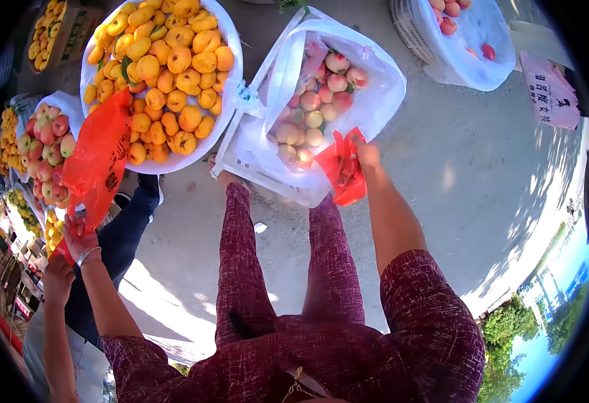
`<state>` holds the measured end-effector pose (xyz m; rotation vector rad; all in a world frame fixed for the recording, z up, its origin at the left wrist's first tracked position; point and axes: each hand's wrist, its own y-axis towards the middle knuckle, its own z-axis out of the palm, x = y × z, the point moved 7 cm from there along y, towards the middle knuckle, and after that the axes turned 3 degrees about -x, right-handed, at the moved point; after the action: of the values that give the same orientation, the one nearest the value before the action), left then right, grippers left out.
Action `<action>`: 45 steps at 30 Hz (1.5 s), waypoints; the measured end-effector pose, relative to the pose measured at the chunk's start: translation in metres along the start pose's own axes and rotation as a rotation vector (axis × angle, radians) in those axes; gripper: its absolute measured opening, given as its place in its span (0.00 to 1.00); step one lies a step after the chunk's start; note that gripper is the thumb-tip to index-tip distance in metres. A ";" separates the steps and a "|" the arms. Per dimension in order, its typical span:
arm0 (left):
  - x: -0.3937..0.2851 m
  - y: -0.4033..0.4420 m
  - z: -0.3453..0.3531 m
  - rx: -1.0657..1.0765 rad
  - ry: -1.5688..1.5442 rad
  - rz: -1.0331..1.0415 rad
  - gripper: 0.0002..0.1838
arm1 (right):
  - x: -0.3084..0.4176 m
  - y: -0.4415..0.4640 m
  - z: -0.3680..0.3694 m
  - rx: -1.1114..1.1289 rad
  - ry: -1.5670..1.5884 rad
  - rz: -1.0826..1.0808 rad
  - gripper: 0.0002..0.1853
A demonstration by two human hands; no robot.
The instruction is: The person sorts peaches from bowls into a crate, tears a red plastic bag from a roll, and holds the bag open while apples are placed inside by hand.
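Note:
My left hand (84,243), a bracelet at its wrist, is closed on a long red plastic bag (99,151) printed with dark characters. The bag stretches up across the edge of a round tub (236,87) of orange-yellow fruit (166,67). Another person's hand (58,277) is right beside mine, by a red piece of the bag. On the right, my right hand (367,152) grips a crumpled red plastic bag (343,168). It hangs at the near edge of a white crate (254,164) lined with clear plastic, which holds peaches (321,101).
Apples (46,151) are heaped at the left, with a box of yellow fruit (44,33) behind. A lined basket (472,60) with a few peaches stands at the top right, near a pink printed bag (551,91). Another person's dark-trousered leg (123,235) is close on the left.

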<state>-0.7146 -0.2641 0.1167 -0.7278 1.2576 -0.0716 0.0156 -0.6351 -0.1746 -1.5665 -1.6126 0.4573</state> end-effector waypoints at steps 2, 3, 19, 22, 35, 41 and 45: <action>0.002 -0.005 -0.010 -0.086 0.081 0.049 0.18 | 0.018 0.017 -0.006 -0.057 -0.101 -0.171 0.27; 0.004 -0.003 -0.016 -0.105 0.082 0.053 0.17 | 0.026 0.021 -0.011 -0.069 -0.129 -0.181 0.27; 0.014 -0.026 -0.027 -0.201 0.120 0.141 0.18 | 0.106 0.128 -0.123 0.026 -0.258 -0.395 0.29; 0.017 -0.041 -0.010 -0.322 0.104 0.185 0.18 | 0.095 0.162 -0.155 -0.033 -0.374 -0.399 0.30; 0.021 -0.055 0.030 -0.287 -0.003 0.122 0.21 | 0.092 0.189 -0.221 -0.042 -0.536 -0.507 0.26; 0.016 -0.059 0.042 -0.296 -0.031 0.070 0.24 | 0.170 0.055 -0.214 0.192 -0.364 -0.280 0.16; 0.022 -0.040 0.002 -0.143 -0.148 -0.035 0.24 | 0.271 -0.049 -0.194 -0.084 -0.099 -0.571 0.13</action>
<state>-0.6919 -0.3031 0.1203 -0.8626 1.1162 0.0435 0.1604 -0.4407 0.0593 -1.0780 -2.0768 0.1572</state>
